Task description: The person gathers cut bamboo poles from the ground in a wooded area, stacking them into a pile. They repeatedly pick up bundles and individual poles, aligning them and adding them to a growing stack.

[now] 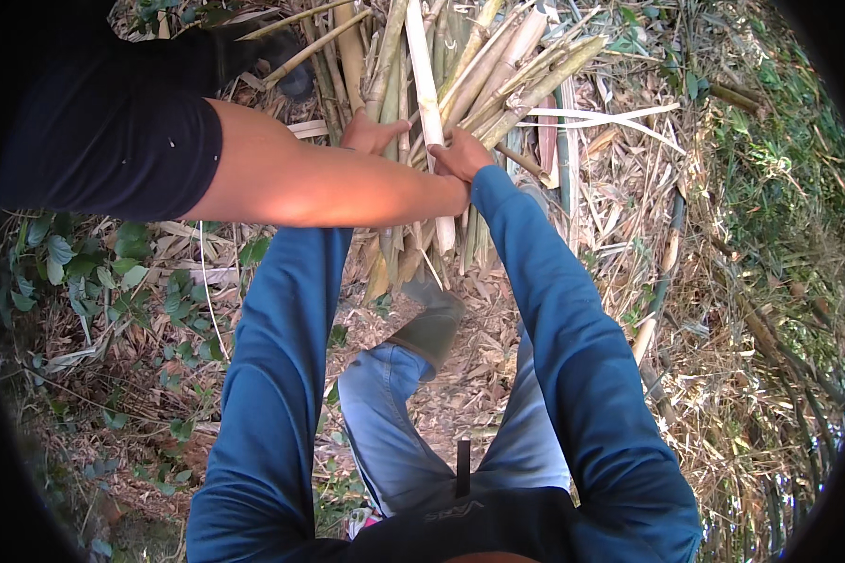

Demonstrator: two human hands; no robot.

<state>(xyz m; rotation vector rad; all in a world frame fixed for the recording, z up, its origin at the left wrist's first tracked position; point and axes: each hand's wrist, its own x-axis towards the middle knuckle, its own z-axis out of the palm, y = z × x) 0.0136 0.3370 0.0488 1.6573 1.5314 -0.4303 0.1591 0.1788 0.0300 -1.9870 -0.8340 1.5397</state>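
A loose bundle of bamboo stalks and split strips [385, 80] lies fanned out in front of me. My left hand [371, 134] is closed around the bundle's left side, with the thumb stretched across the stalks. At the right side, my right hand [467, 156] grips the bundle beside a pale split bamboo piece [424, 75]. Another person's bare forearm [338, 183] crosses from the left over my left wrist. That person's hand [453, 194] is at the bundle just below my right hand; its fingers are mostly hidden.
Dry leaves and bamboo litter [483, 310] cover the ground. Pale thin strips [620, 116] lie right of the bundle, and a bamboo pole [665, 267] slants farther right. Green leafy plants [122, 253] grow on the left. My boot [429, 330] stands below the bundle.
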